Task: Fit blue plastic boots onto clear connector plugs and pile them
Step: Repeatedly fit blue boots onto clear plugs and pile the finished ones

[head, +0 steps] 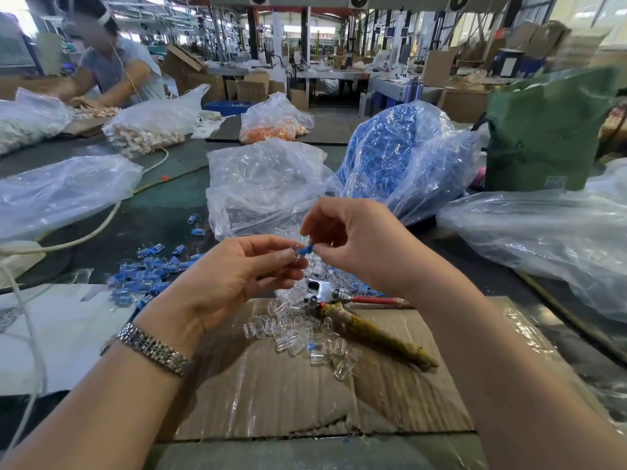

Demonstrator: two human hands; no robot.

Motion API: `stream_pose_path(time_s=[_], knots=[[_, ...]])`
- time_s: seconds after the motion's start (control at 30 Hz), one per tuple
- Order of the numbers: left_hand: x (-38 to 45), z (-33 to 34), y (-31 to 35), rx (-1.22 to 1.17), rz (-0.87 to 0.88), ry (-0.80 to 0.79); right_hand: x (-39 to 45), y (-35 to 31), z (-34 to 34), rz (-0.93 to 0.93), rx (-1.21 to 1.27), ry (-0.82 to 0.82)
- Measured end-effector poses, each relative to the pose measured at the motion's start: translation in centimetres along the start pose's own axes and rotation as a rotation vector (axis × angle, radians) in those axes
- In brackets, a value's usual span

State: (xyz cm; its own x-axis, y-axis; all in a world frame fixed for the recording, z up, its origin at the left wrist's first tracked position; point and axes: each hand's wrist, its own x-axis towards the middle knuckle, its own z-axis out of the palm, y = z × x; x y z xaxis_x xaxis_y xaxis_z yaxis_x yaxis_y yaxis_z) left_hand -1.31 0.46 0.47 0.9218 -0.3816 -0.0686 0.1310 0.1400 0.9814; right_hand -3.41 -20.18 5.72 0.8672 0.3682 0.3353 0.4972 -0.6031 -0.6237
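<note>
Above the dark green surface, the left hand pinches a small clear plastic connector plug between thumb and curled fingertips, while the right hand pinches a small blue plastic boot whose end meets the plug. Below them, loose clear plugs lie on a flattened sheet of brown cardboard, beside a worn tool with a red handle. A heap of fitted blue-and-clear pieces lies to the left. Behind stand a clear plastic bag of plugs and a bag full of blue boots. A metal watch band circles the left wrist.
</note>
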Motion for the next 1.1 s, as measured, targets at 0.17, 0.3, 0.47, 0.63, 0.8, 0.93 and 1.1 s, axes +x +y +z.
stream_pose_path(time_s=[0.17, 0.3, 0.47, 0.63, 0.8, 0.93, 1.1], knots=[[0.0, 0.1, -0.1, 0.02, 0.016, -0.019, -0.5, 0.3, 0.8, -0.018, -0.031, 0.023], [-0.1, 0.2, 0.0, 0.075, 0.017, -0.024, -0.8, 0.3, 1.2, -0.033, -0.026, 0.042], [-0.3, 0.5, 0.1, 0.157, 0.033, -0.017, -1.1, 0.5, 1.5, -0.048, -0.025, 0.038], [-0.2, 0.4, 0.1, 0.152, 0.032, -0.007, -1.6, 1.2, 0.6, 0.034, 0.004, 0.044], [0.0, 0.3, 0.0, 0.021, 0.091, 0.068, -3.0, 3.0, -1.3, 0.341, -0.392, -0.374], [0.1, 0.2, 0.0, -0.046, 0.107, 0.111, -3.0, 2.8, -0.4, 0.388, -0.509, -0.506], [0.1, 0.0, 0.2, -0.09, 0.121, 0.156, -2.9, 3.0, -0.3, 0.37, -0.463, -0.43]])
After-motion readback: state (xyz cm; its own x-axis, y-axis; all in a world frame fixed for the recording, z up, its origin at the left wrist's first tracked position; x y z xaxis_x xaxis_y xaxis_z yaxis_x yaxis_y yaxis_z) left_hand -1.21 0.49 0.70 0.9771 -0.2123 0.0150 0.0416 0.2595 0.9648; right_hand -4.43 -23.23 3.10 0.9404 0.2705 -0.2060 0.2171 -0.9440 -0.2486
